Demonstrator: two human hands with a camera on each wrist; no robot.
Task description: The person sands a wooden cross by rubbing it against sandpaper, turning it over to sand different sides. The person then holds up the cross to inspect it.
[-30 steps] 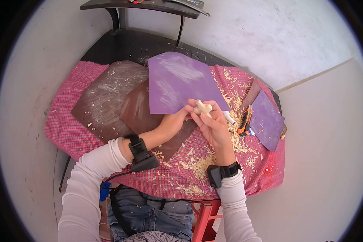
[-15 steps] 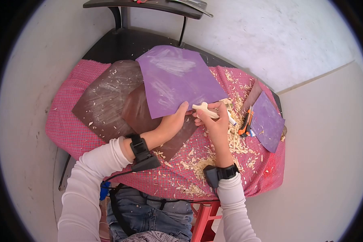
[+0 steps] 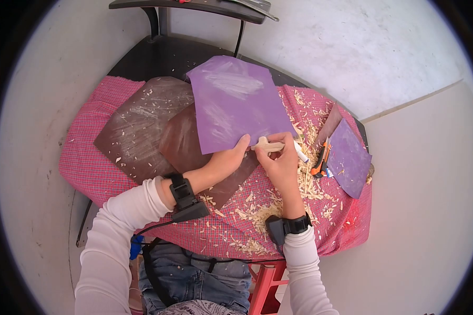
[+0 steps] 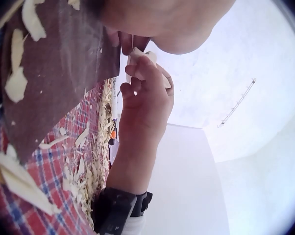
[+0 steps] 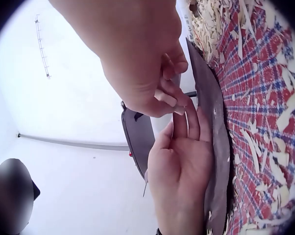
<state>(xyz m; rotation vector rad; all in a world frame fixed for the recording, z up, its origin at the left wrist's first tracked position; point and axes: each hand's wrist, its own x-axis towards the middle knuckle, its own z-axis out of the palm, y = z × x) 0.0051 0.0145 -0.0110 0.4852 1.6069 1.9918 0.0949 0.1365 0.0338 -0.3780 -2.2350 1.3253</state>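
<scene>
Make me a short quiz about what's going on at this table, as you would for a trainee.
1. Multiple choice: what does the right hand hold?
A. a pale wooden piece
B. a pair of scissors
C. a paintbrush
2. True or false: the left hand has its thumb on the near corner of the large purple sheet.
3. Short answer: what colour is the small sheet lying beside the orange cutter?

Key: 1 A; 2 true; 3 purple.
</scene>
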